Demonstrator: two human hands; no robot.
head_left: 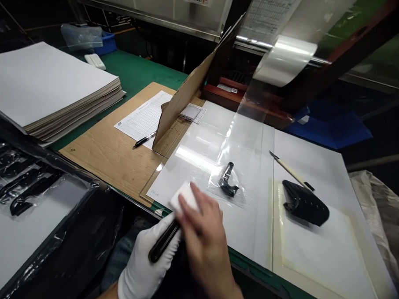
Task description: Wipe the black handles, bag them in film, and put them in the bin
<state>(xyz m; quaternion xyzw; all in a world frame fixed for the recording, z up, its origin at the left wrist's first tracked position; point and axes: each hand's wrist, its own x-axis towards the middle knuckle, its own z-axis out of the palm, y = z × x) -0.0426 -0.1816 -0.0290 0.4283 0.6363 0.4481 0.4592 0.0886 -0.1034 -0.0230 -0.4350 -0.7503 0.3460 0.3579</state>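
Note:
My left hand (150,255), in a white glove, is wrapped round a glossy black curved part (164,242) near the table's front edge. Bare and slightly blurred, my right hand (204,229) presses a white pad (186,197) at the upper end of that part. Beyond my hands a similar black hooked part (229,181) lies under clear film on the white work surface (242,222). The film comes down from a roll (286,60) on a metal bar.
To the right are a black object (306,202) and a thin knife-like tool (291,170). A cardboard divider (185,94) stands upright behind a pen (143,139). Stacked white sheets (50,85) and bagged black parts (26,184) are at the left.

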